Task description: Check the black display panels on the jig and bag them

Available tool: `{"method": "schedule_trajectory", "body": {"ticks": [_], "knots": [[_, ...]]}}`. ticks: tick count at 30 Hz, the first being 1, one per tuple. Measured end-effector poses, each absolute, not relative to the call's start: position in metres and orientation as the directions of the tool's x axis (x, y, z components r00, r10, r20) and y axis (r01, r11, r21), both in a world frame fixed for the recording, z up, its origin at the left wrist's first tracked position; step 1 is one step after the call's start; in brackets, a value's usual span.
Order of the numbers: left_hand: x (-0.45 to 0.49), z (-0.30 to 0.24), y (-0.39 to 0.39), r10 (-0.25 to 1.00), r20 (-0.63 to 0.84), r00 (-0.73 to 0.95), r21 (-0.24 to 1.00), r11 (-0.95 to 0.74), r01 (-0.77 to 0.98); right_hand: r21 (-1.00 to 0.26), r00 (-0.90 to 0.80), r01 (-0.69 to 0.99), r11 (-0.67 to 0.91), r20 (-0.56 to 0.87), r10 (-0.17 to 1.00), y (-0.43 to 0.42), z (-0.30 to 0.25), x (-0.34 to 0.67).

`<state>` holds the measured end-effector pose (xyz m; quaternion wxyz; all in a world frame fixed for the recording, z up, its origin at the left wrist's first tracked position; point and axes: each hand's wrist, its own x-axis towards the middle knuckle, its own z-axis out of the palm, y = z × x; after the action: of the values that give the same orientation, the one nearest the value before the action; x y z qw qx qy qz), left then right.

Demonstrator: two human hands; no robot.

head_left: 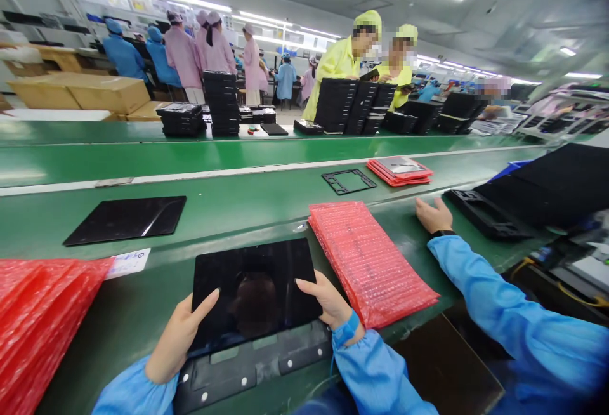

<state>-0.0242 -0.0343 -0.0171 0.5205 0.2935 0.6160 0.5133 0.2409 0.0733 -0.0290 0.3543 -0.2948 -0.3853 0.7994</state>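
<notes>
— Holding what, lower centre of frame?
— Glossy, glass-like black rectangular panel (257, 301), pinched at opposite edges by left hand (179, 332) and right hand (330, 301), probably for even support over dark-grey white-dotted strip (271, 364).

We have free lane on bench (242, 215) past held screen (257, 263), between black panel (126, 219) at left and red bubble-wrap stack (371, 266) right of centre. Lower left: red pouches (47, 313) block us. Right: co-worker's hand (435, 216) stands in gap. Upper middle: long green strip (181, 157) open.
</notes>
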Motion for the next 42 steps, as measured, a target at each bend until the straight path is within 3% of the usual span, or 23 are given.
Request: {"method": "schedule_trajectory", "body": {"ticks": [42], "knots": [[-0.021,-0.014,-0.036,0.907,-0.312,-0.281,0.947,0.275,-0.164,-0.83,-0.564,-0.294,-0.475,-0.251,0.787,0.069,-0.023,0.242]]}}
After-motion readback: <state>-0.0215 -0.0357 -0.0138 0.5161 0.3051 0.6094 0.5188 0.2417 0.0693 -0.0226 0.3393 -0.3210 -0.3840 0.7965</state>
